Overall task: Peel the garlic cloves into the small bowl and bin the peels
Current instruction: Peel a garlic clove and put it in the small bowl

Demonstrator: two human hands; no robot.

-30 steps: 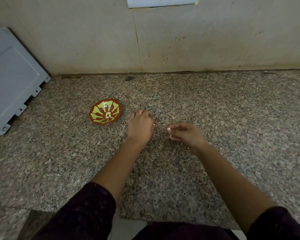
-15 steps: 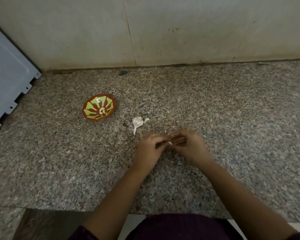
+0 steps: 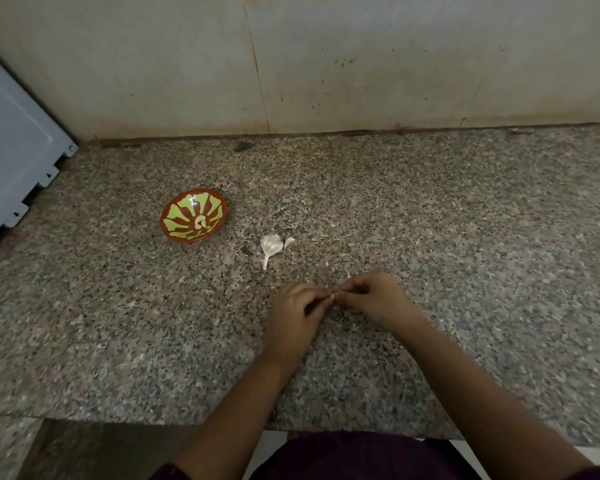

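Note:
A small red bowl with a green leaf pattern sits on the granite counter, with a pale peeled clove at its centre. To its right lies the rest of a garlic bulb with its stalk and a loose bit of white skin. Nearer to me, my left hand and my right hand meet fingertip to fingertip and pinch one small garlic clove between them; most of it is hidden by the fingers.
A grey metal panel leans at the far left against the stained wall. A small dark chip lies by the wall's base. The counter's front edge runs just below my forearms.
My left hand left the garlic bulb on the counter and came back to join my right hand at the clove. Since half a second ago both hands hold nearly the same pose.

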